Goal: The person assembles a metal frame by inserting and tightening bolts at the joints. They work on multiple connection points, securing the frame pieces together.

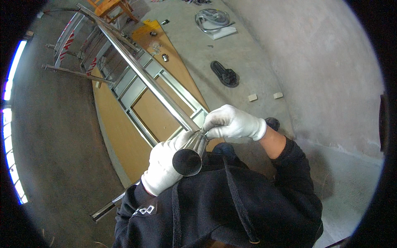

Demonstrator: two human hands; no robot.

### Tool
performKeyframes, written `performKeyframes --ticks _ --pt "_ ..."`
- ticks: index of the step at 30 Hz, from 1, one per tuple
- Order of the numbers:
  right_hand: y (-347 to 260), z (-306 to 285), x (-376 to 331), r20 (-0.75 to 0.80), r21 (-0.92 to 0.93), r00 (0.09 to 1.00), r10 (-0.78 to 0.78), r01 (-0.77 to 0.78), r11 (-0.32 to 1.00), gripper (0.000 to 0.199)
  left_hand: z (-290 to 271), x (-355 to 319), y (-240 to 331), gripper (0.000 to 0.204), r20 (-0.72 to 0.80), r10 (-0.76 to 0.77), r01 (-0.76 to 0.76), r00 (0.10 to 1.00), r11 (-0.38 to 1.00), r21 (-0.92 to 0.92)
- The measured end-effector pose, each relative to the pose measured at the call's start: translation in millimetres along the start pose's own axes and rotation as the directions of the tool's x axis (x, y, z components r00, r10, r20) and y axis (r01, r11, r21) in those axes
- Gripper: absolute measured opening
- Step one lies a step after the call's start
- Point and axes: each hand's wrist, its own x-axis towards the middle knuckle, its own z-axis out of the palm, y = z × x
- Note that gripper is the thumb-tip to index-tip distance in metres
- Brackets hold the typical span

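Observation:
A long shiny metal tube (144,80) runs from the far upper left towards my body, its round open end facing me. My left hand (162,161), in a white glove, is closed around the tube just behind that end. On the other side, my right hand (235,123), also gloved in white, pinches at the tube's side with thumb and fingers together. Whatever small piece lies between those fingertips is too small to make out. Below the tube, a metal frame with crossbars (142,93) lies over a tan board (155,111).
Small metal fittings (165,57) lie on the board's far part. Beyond are a wooden chair (111,7) and a coiled clear hose (212,20). A black slipper (224,74) and two pale blocks (252,97) lie on the floor at right. Another tube (103,211) sticks out at lower left.

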Motion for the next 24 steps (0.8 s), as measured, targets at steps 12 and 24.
performKeyframes --ticks 12,24 --pt "5 -2 -6 -0.105 0.012 0.994 0.001 0.001 1.000 0.014 -5 15 7 0.038 -0.181 0.128 -0.183 0.975 0.924 -0.336" --pt "3 -13 -3 -0.121 0.021 0.989 -0.079 0.082 0.996 0.011 -6 20 5 0.035 -0.155 0.183 -0.219 0.971 0.940 -0.260"
